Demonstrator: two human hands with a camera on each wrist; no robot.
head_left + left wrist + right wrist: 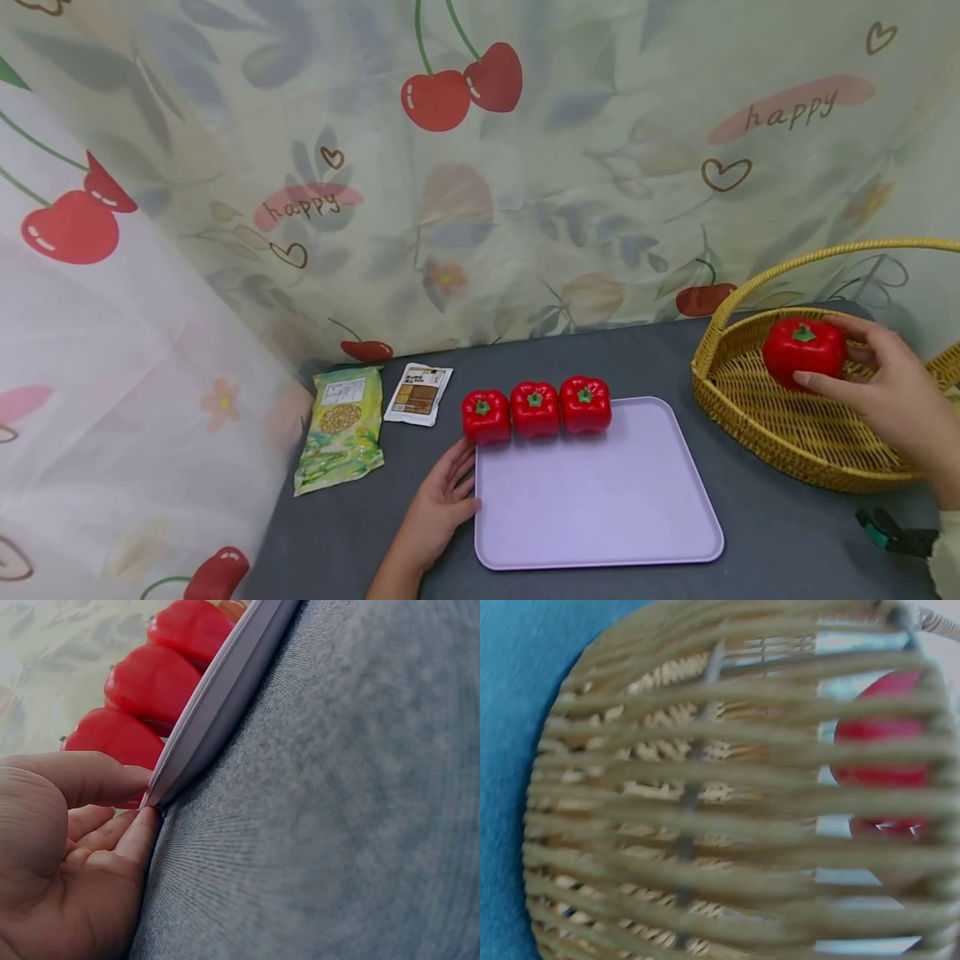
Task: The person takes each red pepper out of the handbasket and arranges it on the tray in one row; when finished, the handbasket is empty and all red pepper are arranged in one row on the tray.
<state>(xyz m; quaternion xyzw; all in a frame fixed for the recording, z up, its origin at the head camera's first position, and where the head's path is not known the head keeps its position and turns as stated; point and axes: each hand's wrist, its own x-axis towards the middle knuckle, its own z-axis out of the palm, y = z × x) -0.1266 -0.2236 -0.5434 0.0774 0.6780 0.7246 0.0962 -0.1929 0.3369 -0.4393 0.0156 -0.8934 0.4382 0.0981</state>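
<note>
My right hand [892,387] grips a red bell pepper [804,357] with a green stem, over the wicker basket [776,454] at the right. Through the basket's slats, the right wrist view shows blurred red of a pepper [889,684]. At the left edge of the lilac tray [600,500], my left hand [435,512] pinches the rim between thumb and fingers, close up in the left wrist view [82,847]. Along the tray's far edge stand three more bell peppers in a row: left [487,421], middle [535,414] and right [585,408].
A green-yellow packaged bag [341,433] lies left of the tray, with a small white-brown packet [418,395] beside it. The basket's tall handle [825,252] arches above it. A patterned curtain [525,250] hangs behind the grey tabletop [337,542].
</note>
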